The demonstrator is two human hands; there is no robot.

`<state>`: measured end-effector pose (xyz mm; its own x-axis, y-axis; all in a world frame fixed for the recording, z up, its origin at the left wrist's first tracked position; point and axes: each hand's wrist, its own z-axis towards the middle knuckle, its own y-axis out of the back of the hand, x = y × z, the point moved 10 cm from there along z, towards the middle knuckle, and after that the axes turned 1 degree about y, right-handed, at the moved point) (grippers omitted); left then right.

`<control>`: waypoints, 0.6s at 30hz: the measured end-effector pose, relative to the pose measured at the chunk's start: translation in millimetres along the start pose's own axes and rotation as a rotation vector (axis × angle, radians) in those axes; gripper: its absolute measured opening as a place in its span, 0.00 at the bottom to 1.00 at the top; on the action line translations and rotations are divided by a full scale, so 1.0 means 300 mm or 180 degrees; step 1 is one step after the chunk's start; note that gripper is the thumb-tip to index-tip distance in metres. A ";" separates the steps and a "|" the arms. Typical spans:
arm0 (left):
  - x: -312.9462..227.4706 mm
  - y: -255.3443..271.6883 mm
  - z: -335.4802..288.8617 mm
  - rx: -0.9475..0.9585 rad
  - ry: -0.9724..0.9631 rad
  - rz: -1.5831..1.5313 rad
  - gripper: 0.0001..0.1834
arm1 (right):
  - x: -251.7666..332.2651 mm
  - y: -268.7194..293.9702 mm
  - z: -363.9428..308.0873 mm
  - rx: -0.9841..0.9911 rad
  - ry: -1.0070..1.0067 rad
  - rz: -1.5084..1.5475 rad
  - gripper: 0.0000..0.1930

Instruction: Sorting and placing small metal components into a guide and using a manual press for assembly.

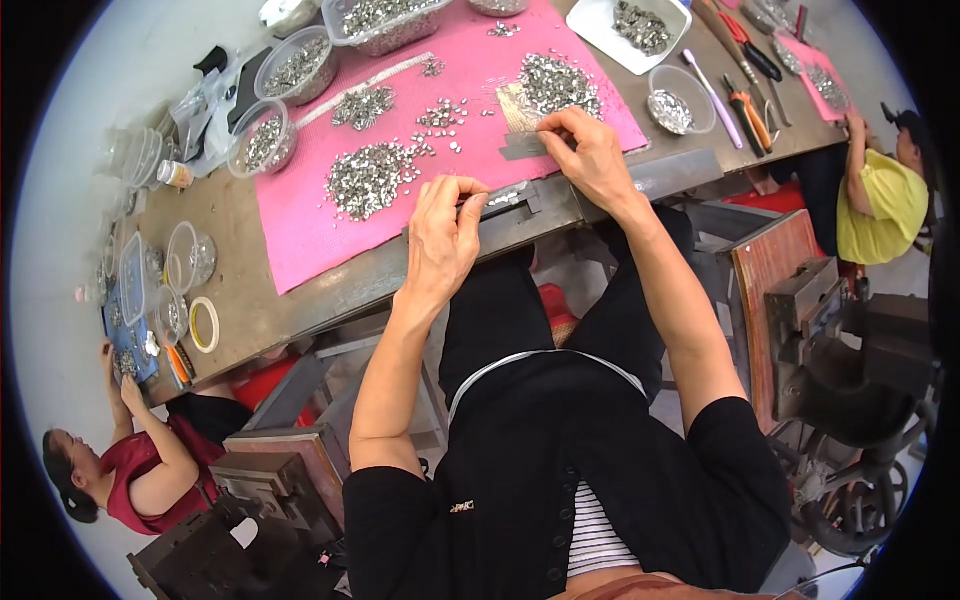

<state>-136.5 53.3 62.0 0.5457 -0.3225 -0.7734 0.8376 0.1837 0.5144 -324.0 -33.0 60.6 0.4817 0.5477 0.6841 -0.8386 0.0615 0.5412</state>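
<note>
My left hand [440, 238] is at the near table edge, thumb and fingers pinched at the left end of a dark metal fixture [540, 208]. Small shiny pieces lie in a row along a slot in that fixture. My right hand [592, 158] is raised farther right, its thumb and forefinger together by a flat grey metal plate [520, 147]. What either pinch holds is too small or hidden to make out. Beyond the plate sits a heap of small metal parts [558, 85] on a pink mat [300, 225]. Another heap [365, 180] lies left of my left hand.
Clear plastic tubs [265, 140] of metal parts stand along the left and back. To the right are a white tray [597, 22], a small bowl [682, 100], a purple toothbrush [715, 100] and orange-handled pliers [750, 120]. Co-workers sit on both sides, near metal machines [850, 345].
</note>
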 end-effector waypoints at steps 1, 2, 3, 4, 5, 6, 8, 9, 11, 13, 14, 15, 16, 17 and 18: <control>0.000 -0.003 -0.001 -0.0003 -0.0006 -0.0004 0.03 | -0.010 -0.006 0.001 -0.0001 0.0002 -0.0174 0.05; -0.004 -0.003 -0.002 -0.0045 -0.0050 0.0024 0.03 | -0.018 -0.011 0.003 -0.0002 0.0004 -0.0348 0.06; -0.007 -0.001 -0.004 -0.0086 -0.0087 0.0057 0.03 | -0.020 -0.019 0.006 -0.0001 0.0004 -0.0346 0.06; -0.005 -0.003 -0.005 -0.0086 -0.0084 0.0058 0.03 | -0.008 -0.024 0.009 -0.0038 0.0132 -0.0503 0.06; -0.011 -0.003 -0.006 -0.0104 -0.0158 0.0098 0.03 | 0.007 -0.032 0.010 -0.0075 0.0258 -0.0659 0.06; -0.017 -0.003 -0.007 -0.0124 -0.0229 0.0137 0.03 | 0.012 -0.044 0.008 -0.0069 0.0256 -0.0656 0.06; -0.019 -0.008 -0.007 -0.0103 -0.0257 0.0172 0.03 | 0.047 -0.061 0.000 -0.0185 0.0457 -0.1166 0.06; -0.023 -0.010 -0.007 -0.0086 -0.0291 0.0209 0.04 | 0.033 -0.078 0.002 -0.0118 0.0348 -0.1289 0.06; -0.027 -0.015 -0.008 -0.0087 -0.0350 0.0246 0.04 | 0.034 -0.083 0.004 -0.0120 0.0382 -0.1393 0.06; -0.031 -0.021 -0.010 -0.0088 -0.0414 0.0281 0.04 | 0.037 -0.085 0.006 -0.0126 0.0417 -0.1501 0.06; -0.033 -0.023 -0.011 -0.0080 -0.0428 0.0333 0.04 | 0.043 -0.086 0.005 -0.0122 0.0492 -0.1564 0.05; -0.034 -0.026 -0.012 -0.0069 -0.0444 0.0383 0.04 | 0.050 -0.087 0.003 -0.0120 0.0566 -0.1630 0.05; -0.034 -0.028 -0.013 -0.0068 -0.0444 0.0384 0.04 | 0.052 -0.082 0.000 -0.0120 0.0565 -0.1628 0.05; -0.036 -0.029 -0.014 -0.0086 -0.0471 0.0438 0.04 | 0.060 -0.072 -0.009 -0.0121 0.0579 -0.1257 0.03; -0.037 -0.030 -0.017 -0.0107 -0.0492 0.0492 0.04 | 0.077 -0.062 -0.016 -0.0116 0.0593 -0.0884 0.03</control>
<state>-149.9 60.0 64.0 0.6596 -0.4261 -0.6191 0.7461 0.2719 0.6078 -298.5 -17.4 64.0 0.6412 0.6487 0.4100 -0.6920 0.2577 0.6744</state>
